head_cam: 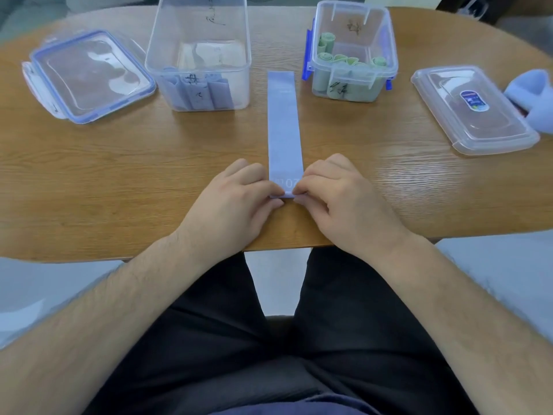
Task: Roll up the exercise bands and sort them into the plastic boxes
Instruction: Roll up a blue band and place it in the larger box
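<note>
A light blue exercise band [283, 124] lies flat on the wooden table [119, 175], running straight away from me. My left hand [236, 196] and my right hand [338, 193] pinch its near end, where a small fold or first turn of a roll sits between the fingertips. A clear plastic box [199, 52] at the back left holds several rolled blue bands. A second clear box [353, 52] with blue clips at the back right holds several rolled green bands.
A blue-rimmed lid [89, 74] lies at the far left. A clear lid [474, 109] with a sticker lies at the right. Loose light blue bands [535, 94] sit at the right edge. My legs are under the table's near edge.
</note>
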